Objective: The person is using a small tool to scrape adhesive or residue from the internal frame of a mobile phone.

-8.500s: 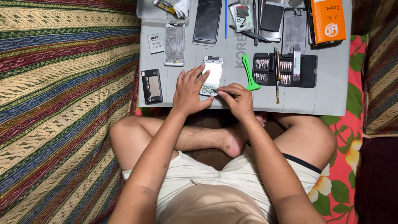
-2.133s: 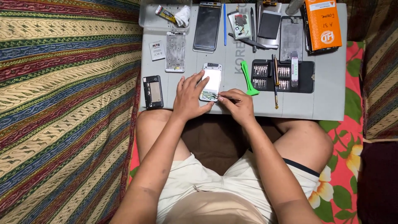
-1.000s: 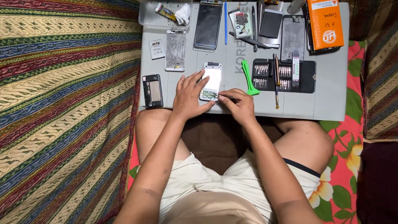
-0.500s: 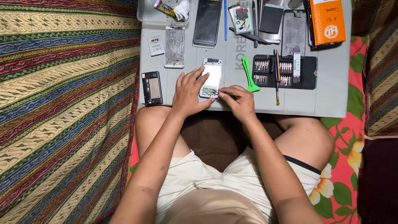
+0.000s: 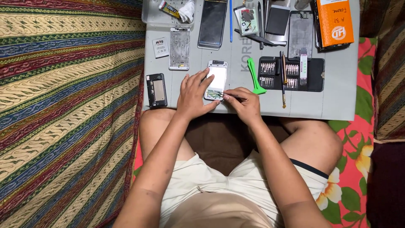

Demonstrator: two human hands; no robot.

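Note:
An opened white phone (image 5: pixel 216 77) lies on the grey work mat (image 5: pixel 337 101) in front of my crossed legs. My left hand (image 5: pixel 194 95) rests on the phone's left side and lower end, fingers spread, pressing it flat. My right hand (image 5: pixel 244 103) pinches thin metal tweezers (image 5: pixel 228 95), whose tips reach into the phone's lower end near a small green board. The phone's bottom edge is partly hidden by my left thumb.
On the mat lie a green pry tool (image 5: pixel 254 77), a black screwdriver bit case (image 5: pixel 291 74), a black phone part (image 5: pixel 157 90), a white frame (image 5: pixel 179 48), a dark screen (image 5: pixel 212 23) and an orange box (image 5: pixel 335 21). Striped fabric (image 5: pixel 67 105) covers the left side.
Both hands have stayed on the white phone. The view shifted slightly; the tweezers' tips remain at the phone's lower end.

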